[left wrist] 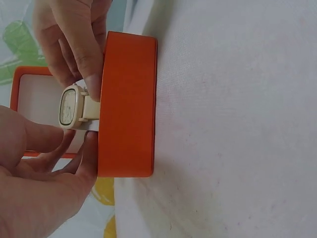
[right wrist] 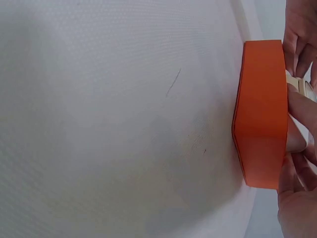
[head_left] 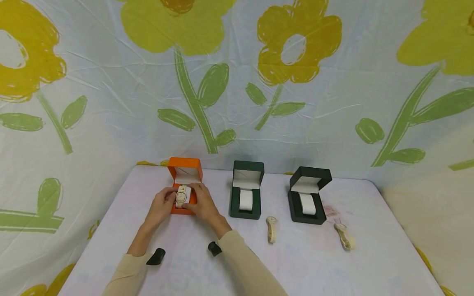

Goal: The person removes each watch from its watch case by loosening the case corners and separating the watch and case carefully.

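Observation:
A cream watch (head_left: 181, 196) with a rounded-square face is wrapped round a white cushion (left wrist: 90, 125) at the open orange watch box (head_left: 183, 211). My left hand (head_left: 163, 206) holds the watch and cushion from the left, thumb beside the case and fingers behind. From the other side my right hand (head_left: 203, 205) grips them, its thumb (left wrist: 92, 84) on the strap close to the box's front rim. The lower part of the cushion is hidden by the box wall (right wrist: 261, 114).
Right of the orange box stand an open dark green watch box (head_left: 235, 207) and an open black watch box (head_left: 294, 209), each with a white cushion. One cream watch (head_left: 272, 229) lies before the green box, another cream watch (head_left: 345, 237) at the right. A flowered cloth (head_left: 237, 139) hangs behind the table.

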A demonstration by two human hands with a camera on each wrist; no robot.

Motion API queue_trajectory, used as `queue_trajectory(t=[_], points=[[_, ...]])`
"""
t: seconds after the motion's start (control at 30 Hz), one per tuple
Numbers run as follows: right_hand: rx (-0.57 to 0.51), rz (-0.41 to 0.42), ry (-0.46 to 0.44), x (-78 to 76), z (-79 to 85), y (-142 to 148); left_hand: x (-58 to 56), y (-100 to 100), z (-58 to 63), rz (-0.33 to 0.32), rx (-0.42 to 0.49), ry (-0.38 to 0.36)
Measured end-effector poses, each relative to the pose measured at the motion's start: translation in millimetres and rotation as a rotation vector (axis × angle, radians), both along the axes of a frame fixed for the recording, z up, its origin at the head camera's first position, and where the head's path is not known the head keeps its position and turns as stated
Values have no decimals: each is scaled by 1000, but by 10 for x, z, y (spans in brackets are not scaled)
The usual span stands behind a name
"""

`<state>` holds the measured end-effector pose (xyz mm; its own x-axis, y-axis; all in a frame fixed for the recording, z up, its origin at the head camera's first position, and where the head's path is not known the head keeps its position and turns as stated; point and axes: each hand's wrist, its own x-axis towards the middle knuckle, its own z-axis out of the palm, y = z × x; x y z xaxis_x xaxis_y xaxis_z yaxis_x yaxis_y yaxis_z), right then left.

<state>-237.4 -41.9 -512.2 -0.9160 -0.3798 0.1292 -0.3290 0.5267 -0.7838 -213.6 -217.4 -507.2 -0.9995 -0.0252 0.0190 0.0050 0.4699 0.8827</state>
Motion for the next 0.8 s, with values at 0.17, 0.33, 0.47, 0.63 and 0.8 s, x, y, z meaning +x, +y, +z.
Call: queue_trajectory(t=[0.17,0.33,0.47,0.63,0.8], points=[[-31,-3,-11,1,-7,-7,3,-19,-10,-14,53,-19],[-40,-5,-17,1,-8,-17,3,-22,-7,-23,79,-18],[-45,15,22,-5,-10,-16,12,-19,0,-27,99,-13],[-62,30,50,-7,-25,-14,45,-13,22,-40,157,-19],[-106,41,60,-5,-34,-4,56,-16,20,-40,160,-23]])
